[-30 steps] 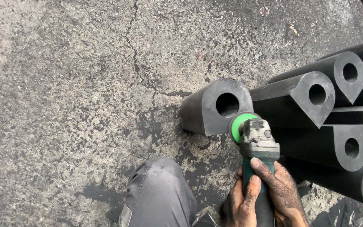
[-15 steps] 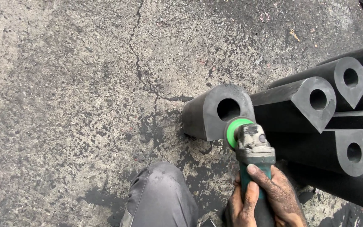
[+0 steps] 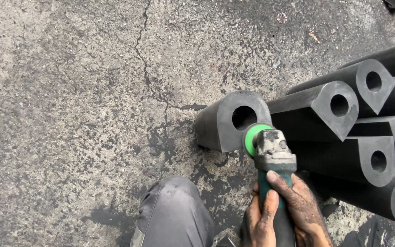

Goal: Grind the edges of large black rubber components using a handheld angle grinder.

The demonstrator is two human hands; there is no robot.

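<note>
Both hands (image 3: 280,215) round grinder (image 3: 270,155) (disc against rubber block (image 3: 227,121) edge)

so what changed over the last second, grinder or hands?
The angle grinder slid left along the end face of the nearest black rubber block, its green disc now just below the bore. Both hands, left hand and right hand, kept their hold on the handle. The stacked blocks and knee stayed put.
</note>
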